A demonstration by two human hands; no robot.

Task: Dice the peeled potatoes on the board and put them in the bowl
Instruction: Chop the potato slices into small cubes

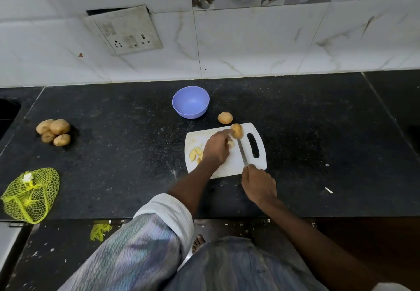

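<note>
A white cutting board (236, 161) lies on the black counter. My left hand (217, 146) holds a potato (237, 130) at the board's far edge with its fingertips. My right hand (258, 182) grips a knife (242, 153) by its handle, the blade tip against the near side of that potato. Cut potato pieces (196, 154) lie on the left part of the board, partly hidden by my left hand. An empty purple bowl (190, 102) stands behind the board. Another whole potato (225, 118) sits on the counter between bowl and board.
Several unpeeled potatoes (53, 132) are piled at the left of the counter. A yellow net bag (30, 195) lies at the front left edge. A tiled wall with a socket plate (127, 30) rises behind the counter.
</note>
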